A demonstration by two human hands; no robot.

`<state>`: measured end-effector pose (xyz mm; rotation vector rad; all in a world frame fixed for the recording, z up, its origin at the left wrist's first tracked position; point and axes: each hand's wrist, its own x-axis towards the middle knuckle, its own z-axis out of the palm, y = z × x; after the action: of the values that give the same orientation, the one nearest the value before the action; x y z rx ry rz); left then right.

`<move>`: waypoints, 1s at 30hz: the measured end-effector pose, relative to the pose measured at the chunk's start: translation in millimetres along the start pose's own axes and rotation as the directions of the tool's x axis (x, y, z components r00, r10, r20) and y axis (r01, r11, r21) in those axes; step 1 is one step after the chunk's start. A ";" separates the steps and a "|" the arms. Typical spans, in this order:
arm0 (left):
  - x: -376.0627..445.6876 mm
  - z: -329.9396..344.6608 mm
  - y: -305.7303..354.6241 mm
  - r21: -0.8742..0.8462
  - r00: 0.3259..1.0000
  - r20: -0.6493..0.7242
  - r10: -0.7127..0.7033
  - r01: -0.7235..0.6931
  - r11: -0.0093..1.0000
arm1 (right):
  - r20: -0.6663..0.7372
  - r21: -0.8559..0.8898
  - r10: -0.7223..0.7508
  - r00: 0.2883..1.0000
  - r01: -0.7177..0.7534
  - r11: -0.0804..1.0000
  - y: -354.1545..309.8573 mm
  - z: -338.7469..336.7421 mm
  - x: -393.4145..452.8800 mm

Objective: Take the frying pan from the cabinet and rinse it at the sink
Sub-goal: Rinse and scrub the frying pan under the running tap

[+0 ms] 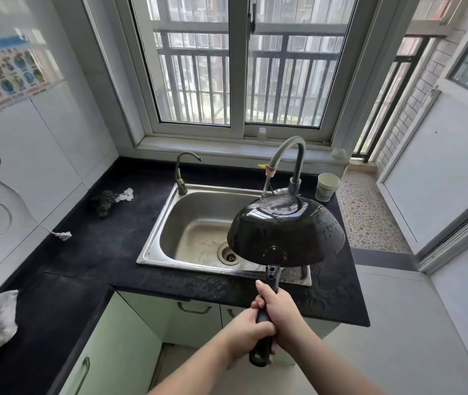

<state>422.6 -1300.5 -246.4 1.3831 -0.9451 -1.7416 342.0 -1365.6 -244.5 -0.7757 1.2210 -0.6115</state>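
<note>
Rinsing is well underway: the frying pan [285,233], upside down over the sink [195,223], catches the faucet [289,158] stream, left hand [251,326] and right hand [279,306] clamped on its handle (inside maybe left).

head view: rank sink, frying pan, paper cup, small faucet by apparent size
1. sink
2. frying pan, nearer the camera, so its gap to the sink is unsure
3. small faucet and paper cup look alike, unranked
</note>
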 end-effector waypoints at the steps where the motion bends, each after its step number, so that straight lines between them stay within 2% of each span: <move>1: -0.3 -1.0 2.5 -0.004 1.000 0.000 -0.002 0.002 1.000 | -0.001 -0.001 0.004 1.000 -0.004 1.000 -1.6 1.0 -0.5; 10: 1.7 -15.8 19.3 -0.031 0.999 0.026 -0.033 0.034 0.999 | -0.026 0.141 0.044 0.999 -0.040 0.989 -11.8 14.9 5.9; 30: 13.4 -53.6 54.7 -0.044 0.980 0.186 -0.064 0.073 0.996 | -0.135 0.212 0.035 0.990 -0.005 0.977 -37.1 40.9 19.3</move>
<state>477.5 -1344.6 -213.4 1.2519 -0.9544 -1.9589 386.2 -1395.1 -220.0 -0.5491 1.2646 -0.7750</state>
